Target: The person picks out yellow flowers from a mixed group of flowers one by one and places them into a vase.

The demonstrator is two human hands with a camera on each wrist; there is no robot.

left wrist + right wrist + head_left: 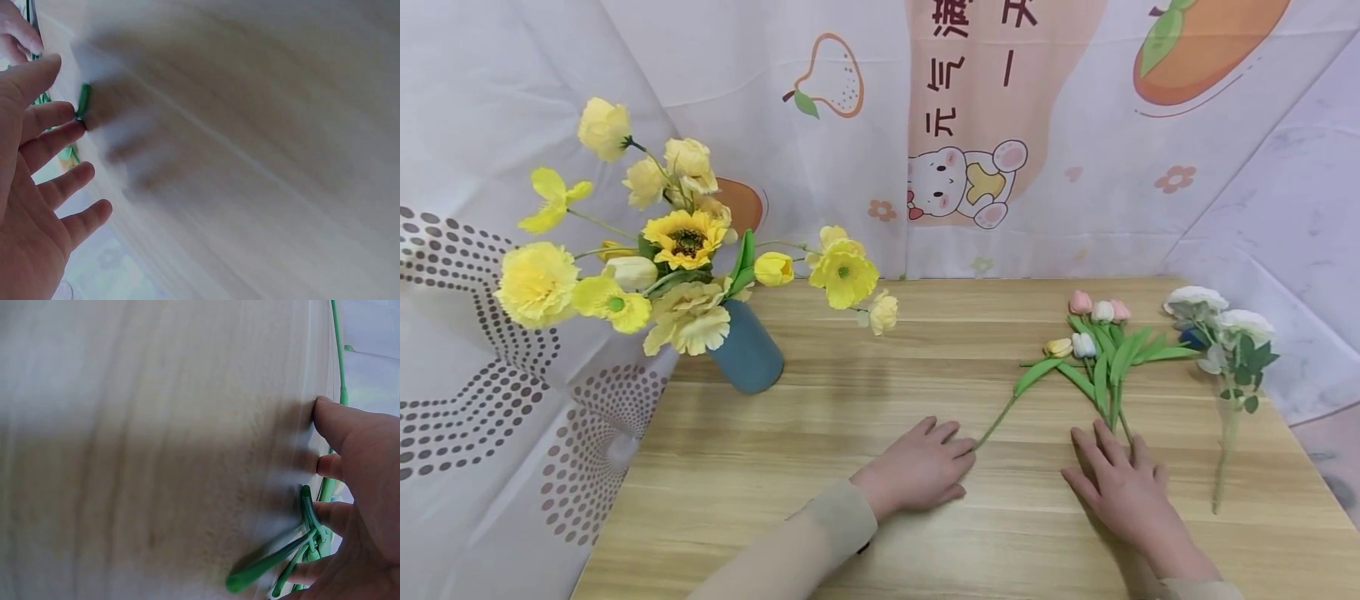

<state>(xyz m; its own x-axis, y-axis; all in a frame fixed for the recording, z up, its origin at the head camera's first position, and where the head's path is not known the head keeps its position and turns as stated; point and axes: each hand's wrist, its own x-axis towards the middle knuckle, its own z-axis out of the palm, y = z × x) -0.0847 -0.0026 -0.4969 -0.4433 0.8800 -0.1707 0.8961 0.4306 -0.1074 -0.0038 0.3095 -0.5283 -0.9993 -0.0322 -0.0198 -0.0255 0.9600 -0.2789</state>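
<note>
My left hand (917,465) lies low over the table with fairly straight fingers. Its fingertips are at the stem end of a yellow tulip (1058,347); in the left wrist view the green stem tip (84,100) pokes out by the fingertips. My right hand (1123,492) has its fingers spread over the lower stems of a bunch of tulips, pink (1080,302) and white (1102,312) among them. From the right wrist, several green stem ends (256,572) show beside the fingers. Neither hand curls round a stem.
A blue vase (747,350) full of yellow flowers, including a sunflower (685,240), stands at the back left, its blooms reaching far out sideways. White flowers (1246,325) with a long stem lie on the wooden table (820,517) at the right. Printed cloth hangs behind.
</note>
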